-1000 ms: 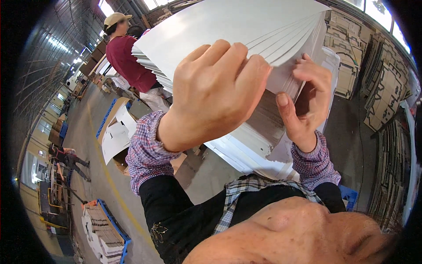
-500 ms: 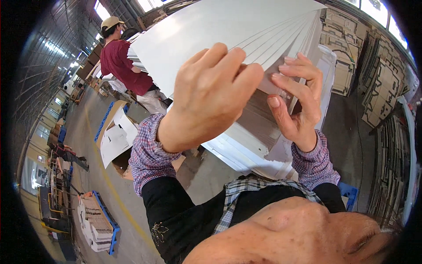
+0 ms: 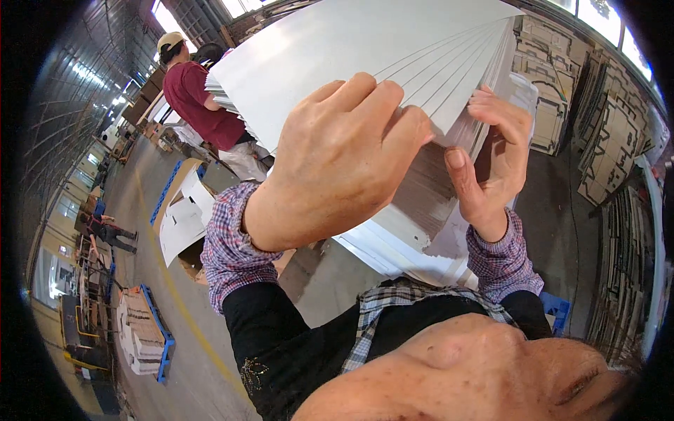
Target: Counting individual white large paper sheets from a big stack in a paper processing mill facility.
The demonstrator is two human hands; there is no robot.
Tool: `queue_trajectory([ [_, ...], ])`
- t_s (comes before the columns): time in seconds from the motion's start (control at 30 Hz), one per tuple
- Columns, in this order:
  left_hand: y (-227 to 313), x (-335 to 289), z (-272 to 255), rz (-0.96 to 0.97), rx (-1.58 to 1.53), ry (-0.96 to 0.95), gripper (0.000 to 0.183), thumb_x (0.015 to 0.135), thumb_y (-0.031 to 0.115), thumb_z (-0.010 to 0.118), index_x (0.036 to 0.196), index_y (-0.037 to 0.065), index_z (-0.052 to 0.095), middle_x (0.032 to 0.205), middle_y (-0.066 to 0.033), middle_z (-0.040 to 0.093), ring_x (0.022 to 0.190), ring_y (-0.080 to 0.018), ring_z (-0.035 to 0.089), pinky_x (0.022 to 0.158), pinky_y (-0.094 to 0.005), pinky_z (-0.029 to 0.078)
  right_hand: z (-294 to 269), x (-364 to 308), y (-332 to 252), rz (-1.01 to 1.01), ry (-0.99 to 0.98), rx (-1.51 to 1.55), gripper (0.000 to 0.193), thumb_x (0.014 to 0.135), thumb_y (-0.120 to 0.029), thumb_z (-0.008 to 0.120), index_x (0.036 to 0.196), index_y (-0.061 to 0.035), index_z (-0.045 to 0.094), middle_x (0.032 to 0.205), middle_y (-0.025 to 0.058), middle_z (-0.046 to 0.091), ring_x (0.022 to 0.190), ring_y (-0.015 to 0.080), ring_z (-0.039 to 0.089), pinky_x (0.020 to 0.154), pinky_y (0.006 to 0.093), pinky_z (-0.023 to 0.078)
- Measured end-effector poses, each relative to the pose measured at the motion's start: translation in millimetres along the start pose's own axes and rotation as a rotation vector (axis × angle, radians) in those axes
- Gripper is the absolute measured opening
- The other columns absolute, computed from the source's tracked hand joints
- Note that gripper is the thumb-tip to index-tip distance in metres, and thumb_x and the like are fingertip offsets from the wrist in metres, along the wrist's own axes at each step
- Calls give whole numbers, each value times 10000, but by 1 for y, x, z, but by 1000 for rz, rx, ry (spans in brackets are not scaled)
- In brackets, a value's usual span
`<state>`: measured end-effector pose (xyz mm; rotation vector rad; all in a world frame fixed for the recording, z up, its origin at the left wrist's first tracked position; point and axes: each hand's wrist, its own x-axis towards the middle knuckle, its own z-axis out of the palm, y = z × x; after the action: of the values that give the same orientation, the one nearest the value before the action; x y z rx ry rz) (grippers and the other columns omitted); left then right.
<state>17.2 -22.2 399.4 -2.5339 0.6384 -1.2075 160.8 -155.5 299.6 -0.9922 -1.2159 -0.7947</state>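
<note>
A tall stack of large white sheets (image 3: 330, 52), apparently cardboard or paper, rises in front of me. Its top sheets are fanned at the near right corner, so their edges show as several thin lines. My left hand (image 3: 337, 158) is closed at the near edge of these top sheets, fingers curled and mostly hidden behind the back of the hand. At the right side of the same corner is my right hand (image 3: 495, 154), fingers bent against the sheet edges and thumb held apart from them. Below the fanned corner, the lower stack shows a brownish side.
A person in a dark red shirt (image 3: 200, 105) stands at the far left of the stack. Cut boards (image 3: 547, 77) lean along the right wall. Left on the floor are a pallet of pieces (image 3: 140, 333) and a cardboard box with white sheets (image 3: 182, 217).
The fanned sheets have come down at the near right corner, and more sheet edges show. My left hand has shifted slightly right; my right hand has moved slightly right, its thumb farther from its fingers.
</note>
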Motion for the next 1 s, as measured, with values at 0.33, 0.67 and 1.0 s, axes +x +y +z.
queue_trajectory([
  [0.33,8,15,7,-36,52,18,161,744,52,750,783,55,593,701,-60,499,643,-250,558,566,-365,457,-7,1,1,-102,-109,-169,325,791,-212,785,1038,-16,709,1138,188,608,1103,361,564,1056,574,383],
  [0.67,7,15,14,-38,89,-28,176,741,119,708,892,85,625,811,-48,548,738,-226,578,603,-344,479,-7,2,-2,-85,-140,-261,345,764,-226,793,1032,-22,721,1111,178,600,1079,367,574,1052,582,367],
  [1.0,9,11,13,-32,72,-44,223,721,21,680,934,79,644,819,-44,574,750,-227,600,604,-350,493,-4,1,1,-102,-119,-235,338,774,-229,791,1038,-31,719,1114,171,602,1072,360,576,1049,579,369],
])
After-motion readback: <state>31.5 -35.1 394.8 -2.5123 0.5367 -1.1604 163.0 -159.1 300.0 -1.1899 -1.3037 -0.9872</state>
